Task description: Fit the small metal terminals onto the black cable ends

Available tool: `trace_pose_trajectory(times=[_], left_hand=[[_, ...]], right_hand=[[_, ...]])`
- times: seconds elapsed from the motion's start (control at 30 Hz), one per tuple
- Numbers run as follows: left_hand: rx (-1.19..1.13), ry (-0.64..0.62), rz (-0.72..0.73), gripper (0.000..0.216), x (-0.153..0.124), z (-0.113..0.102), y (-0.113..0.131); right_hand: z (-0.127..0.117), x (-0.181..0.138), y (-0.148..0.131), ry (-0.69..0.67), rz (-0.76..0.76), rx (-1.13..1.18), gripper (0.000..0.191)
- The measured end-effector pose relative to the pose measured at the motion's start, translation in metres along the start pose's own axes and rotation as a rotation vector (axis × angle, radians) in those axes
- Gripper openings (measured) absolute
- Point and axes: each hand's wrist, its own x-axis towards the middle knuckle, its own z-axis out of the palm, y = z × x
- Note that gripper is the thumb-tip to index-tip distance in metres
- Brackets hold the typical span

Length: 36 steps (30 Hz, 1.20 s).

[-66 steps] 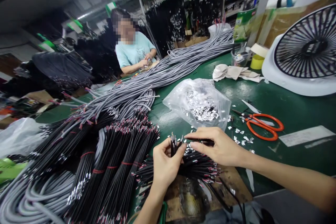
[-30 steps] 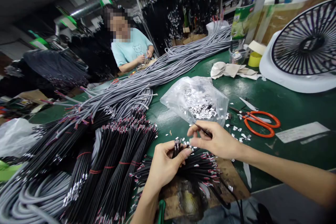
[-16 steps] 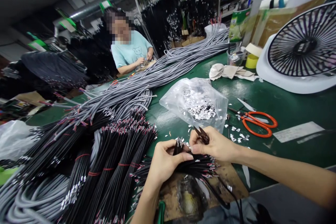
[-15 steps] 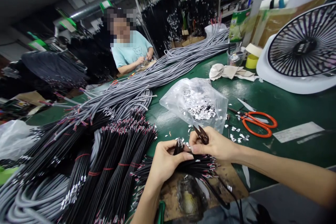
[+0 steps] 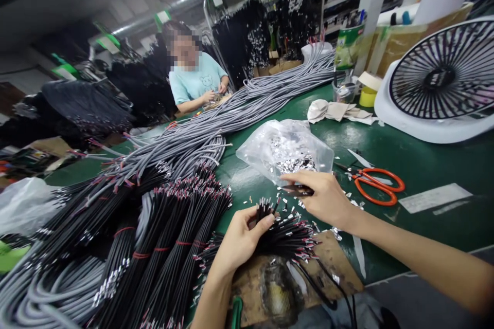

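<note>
My left hand (image 5: 240, 239) is closed round a small bunch of black cables (image 5: 264, 207) with bare silvery tips pointing up. Held in my right hand (image 5: 329, 199) are small dark snips (image 5: 300, 190), lying along the fingers. That hand hovers at the near edge of a clear plastic bag (image 5: 252, 150) that holds many small silvery foil pieces (image 5: 297, 163). Whether its fingertips pinch a foil piece cannot be made out. Below both hands, a loose pile of black cables (image 5: 297, 234) with red and white ends lies across a brown board (image 5: 339, 262).
Orange-handled scissors (image 5: 378, 185) and a paper strip (image 5: 435, 198) lie to the right, with a white fan (image 5: 386, 113) behind. Banded black cable bundles (image 5: 170, 247) fill the left. Long grey cables (image 5: 231, 110) cross the green table (image 5: 247, 180). A co-worker (image 5: 198, 79) sits opposite.
My right hand has moved up and away from the cable tips, towards the bag, and the snips' blades no longer point upwards. My left hand keeps its hold on the cables.
</note>
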Motion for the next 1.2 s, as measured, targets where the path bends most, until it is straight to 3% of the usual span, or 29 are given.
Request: trace_pose_trajectory(times=[0.1,0.17,0.23,0.4,0.47,0.67,0.73,0.87,1.0,1.2], left_hand=[[0.075,0.046,0.008,0.020,0.000,-0.002,0.001],[0.109,0.111,0.017,0.022,0.000,0.000,0.001],[0.104,0.143,0.022,0.022,0.000,0.001,-0.001],[0.050,0.164,0.047,0.022,-0.004,0.003,-0.001],[0.023,0.138,0.047,0.022,-0.005,0.004,0.001],[0.109,0.190,0.045,0.024,-0.004,0.007,0.000],[0.111,0.213,0.033,0.021,-0.003,0.008,-0.002],[0.079,0.247,0.029,0.020,-0.005,0.007,-0.005],[0.080,0.253,0.042,0.019,-0.006,0.008,-0.004],[0.101,0.267,0.060,0.020,-0.007,0.010,-0.001]], right_hand=[[0.008,-0.002,-0.009,-0.155,0.009,0.151,0.016],[0.009,-0.002,-0.015,-0.296,-0.014,0.220,0.012],[0.007,-0.001,-0.018,-0.355,-0.017,0.267,0.010],[0.005,0.003,-0.021,-0.127,0.209,0.337,0.018],[0.003,0.004,-0.023,-0.154,0.216,0.381,0.019],[-0.002,0.001,-0.030,-0.533,-0.026,0.552,0.019],[-0.002,0.001,-0.027,-0.516,-0.005,0.532,0.021],[0.003,0.001,-0.019,-0.283,0.126,0.365,0.030],[0.007,-0.002,-0.020,-0.345,0.065,0.233,0.029],[0.010,-0.004,-0.022,-0.374,0.070,0.301,0.026]])
